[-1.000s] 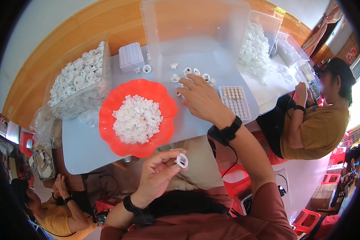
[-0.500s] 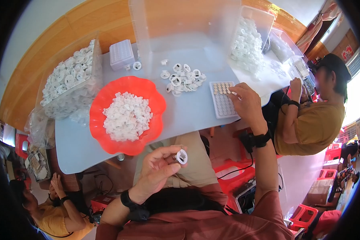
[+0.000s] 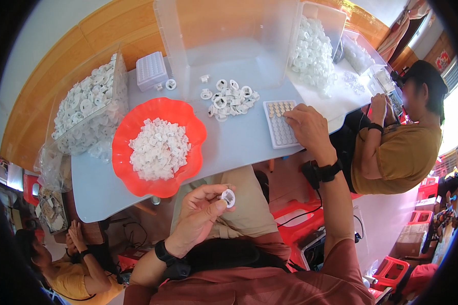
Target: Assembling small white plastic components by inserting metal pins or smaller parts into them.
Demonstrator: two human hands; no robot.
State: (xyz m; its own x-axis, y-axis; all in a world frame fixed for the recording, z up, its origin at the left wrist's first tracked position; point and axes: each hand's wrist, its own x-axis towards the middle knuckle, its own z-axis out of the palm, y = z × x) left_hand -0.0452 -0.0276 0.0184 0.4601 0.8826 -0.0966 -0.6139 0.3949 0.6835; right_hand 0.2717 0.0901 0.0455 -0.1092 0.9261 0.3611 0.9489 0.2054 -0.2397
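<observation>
Low in front of my lap, my left hand [image 3: 199, 212] pinches a white round plastic part [image 3: 228, 197] with an opening in its face, between thumb and fingers. My right hand [image 3: 313, 131] reaches over the table, its fingers closed together at the right side of a white pocketed tray [image 3: 269, 127]. Small pale round discs [image 3: 277, 108] sit in the tray's far rows; the nearer rows look whitish. Whatever is between the right fingertips is hidden. Left of the tray lies a loose pile of similar white round parts [image 3: 234, 100].
A red scalloped bowl [image 3: 121, 152] of small white pieces stands at left, beside a clear bin [image 3: 118, 76] of white parts. A stacked tray block [image 3: 151, 70] and a large clear box [image 3: 224, 46] are behind. Co-workers sit at right [image 3: 397, 142] and lower left [image 3: 81, 272].
My right fingertips have moved slightly left, over the tray, and the pale bit seen at them earlier no longer shows. My left hand has turned the round part a little.
</observation>
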